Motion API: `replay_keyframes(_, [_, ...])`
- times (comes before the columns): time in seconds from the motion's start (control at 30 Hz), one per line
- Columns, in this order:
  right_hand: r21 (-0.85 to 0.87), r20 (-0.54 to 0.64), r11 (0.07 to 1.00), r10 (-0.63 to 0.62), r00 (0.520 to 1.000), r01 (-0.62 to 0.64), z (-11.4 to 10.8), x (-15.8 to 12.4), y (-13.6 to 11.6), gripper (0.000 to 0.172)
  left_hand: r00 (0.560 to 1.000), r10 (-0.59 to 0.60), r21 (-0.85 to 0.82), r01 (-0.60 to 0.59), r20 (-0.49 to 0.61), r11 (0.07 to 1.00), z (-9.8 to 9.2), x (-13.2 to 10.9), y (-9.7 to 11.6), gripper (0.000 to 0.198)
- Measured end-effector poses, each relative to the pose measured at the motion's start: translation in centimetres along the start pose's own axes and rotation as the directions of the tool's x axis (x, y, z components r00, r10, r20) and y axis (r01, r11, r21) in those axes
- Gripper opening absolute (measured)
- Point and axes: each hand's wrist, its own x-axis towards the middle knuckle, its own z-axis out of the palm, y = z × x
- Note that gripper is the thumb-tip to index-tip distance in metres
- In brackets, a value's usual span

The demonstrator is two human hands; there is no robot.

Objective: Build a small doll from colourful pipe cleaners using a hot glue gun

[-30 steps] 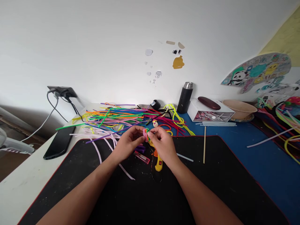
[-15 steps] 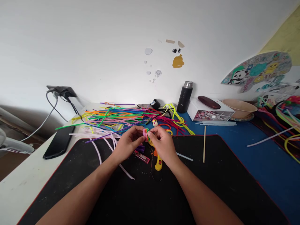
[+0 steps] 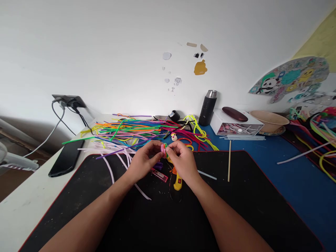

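Observation:
Between my fingertips is a small bundle of pipe cleaners (image 3: 163, 150) in pink, orange and green, held above the black mat (image 3: 157, 224). My left hand (image 3: 144, 159) pinches its pink side, while my right hand (image 3: 181, 159) grips the green side with thumb and fingers. Part of the bundle is hidden by the fingers. Under the hands lie a yellow glue gun (image 3: 177, 182), partly covered by my right hand, a pink-red small case (image 3: 160, 175) and some purple pieces (image 3: 158, 166). White pipe cleaners (image 3: 143, 192) stretch out beneath my left wrist.
Many coloured pipe cleaners (image 3: 131, 129) are heaped along the back. A black phone (image 3: 67, 159) lies left; a wooden stick (image 3: 229, 164) and clear glue stick (image 3: 207, 174) lie right. A black thermos (image 3: 208, 110), white box (image 3: 220, 127) and beige bowl (image 3: 269, 120) stand behind.
Both hands stay almost in place with the bundle between them; the fingers shift only very slightly. The whole view has moved a little.

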Motion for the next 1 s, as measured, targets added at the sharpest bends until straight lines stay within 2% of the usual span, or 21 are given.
replay_keyframes(0.57, [-0.007,-0.014,1.0,-0.002,1.0,0.001,0.14,0.01,0.09,0.02,0.999,0.049,0.091,-0.05,0.012,0.995,-0.14,-0.14,-0.45,0.02])
replay_keyframes(0.77, [-0.01,-0.007,1.0,-0.003,1.0,0.003,0.05,0.05,0.25,0.024,1.0,0.014,-0.009,-0.014,0.001,1.0,-0.09,0.08,-0.43,0.022])
replay_keyframes(1.0, [0.042,-0.007,0.999,0.0,1.0,0.0,0.01,0.14,0.3,0.029,0.991,-0.123,-0.214,0.111,-0.044,0.97,-0.54,0.6,-0.3,0.039])
